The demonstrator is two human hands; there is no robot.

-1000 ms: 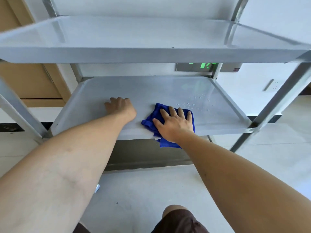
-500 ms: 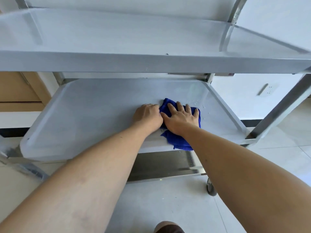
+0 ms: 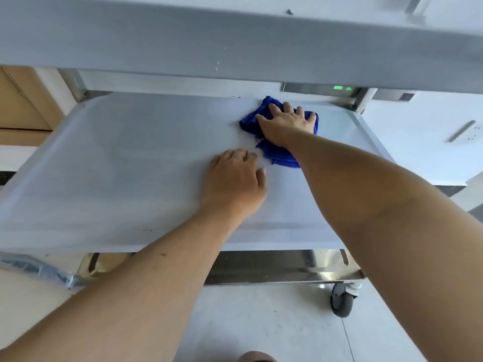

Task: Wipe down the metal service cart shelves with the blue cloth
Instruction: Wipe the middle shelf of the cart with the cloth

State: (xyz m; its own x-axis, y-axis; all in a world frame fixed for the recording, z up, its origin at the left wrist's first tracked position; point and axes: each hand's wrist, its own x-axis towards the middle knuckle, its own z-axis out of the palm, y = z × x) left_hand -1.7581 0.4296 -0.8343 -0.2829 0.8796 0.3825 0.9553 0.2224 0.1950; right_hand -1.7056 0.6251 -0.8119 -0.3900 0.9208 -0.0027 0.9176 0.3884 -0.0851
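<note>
Currently, right hand presses cloth flat-fingered on the shelf; left hand, fingers curled, rests beside; grey floor below.

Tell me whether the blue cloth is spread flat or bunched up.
Bunched. The blue cloth lies crumpled in folds under the right hand, which presses it onto the middle shelf with straight fingers.

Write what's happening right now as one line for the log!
step: wiping middle shelf | right hand: flat on blue cloth, far right area | left hand: resting on shelf, no cloth | top shelf: untouched
</note>
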